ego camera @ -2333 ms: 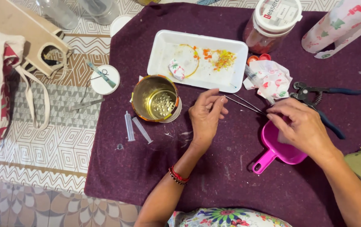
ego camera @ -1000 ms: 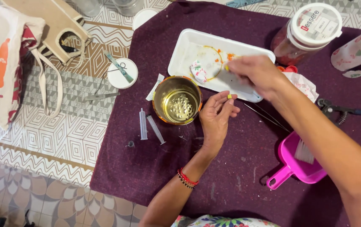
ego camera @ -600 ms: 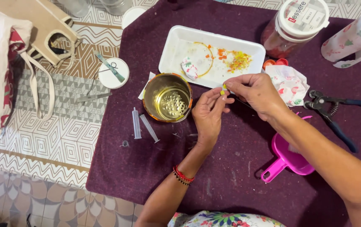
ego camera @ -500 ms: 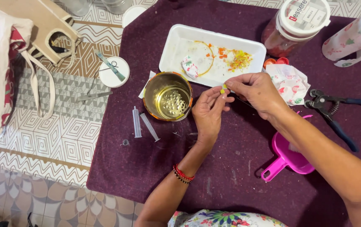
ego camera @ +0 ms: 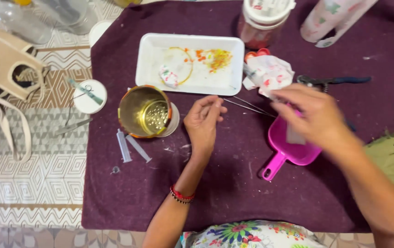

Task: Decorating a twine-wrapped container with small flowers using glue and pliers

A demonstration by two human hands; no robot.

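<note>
A: Beadwork is pictured on a purple cloth (ego camera: 233,183) spread over a patterned table. The left hand (ego camera: 202,123) rests near the cloth's middle, fingers loosely curled, and the near end of two thin wires (ego camera: 252,106) is seen at its fingertips; whether they are actually pinched cannot be told.

B: And the right hand (ego camera: 314,117)?

A: It is blurred above a pink scoop (ego camera: 288,147) toward the cloth's right edge. The fingers are half bent; nothing can be made out in them.

B: What is held in the containers?

A: Small pale beads are seen at the bottom of a gold tin (ego camera: 145,111), left of the left hand. A white tray (ego camera: 190,64) near the far edge carries orange and yellow beads, a thin ring and a small white lump. A lidded jar (ego camera: 263,20) stands behind it.

B: What might go wrong?

A: The tin could be tipped by the left wrist, and beads scattered. The wires could be bent or knocked off the cloth by the hand passing above them.
</note>
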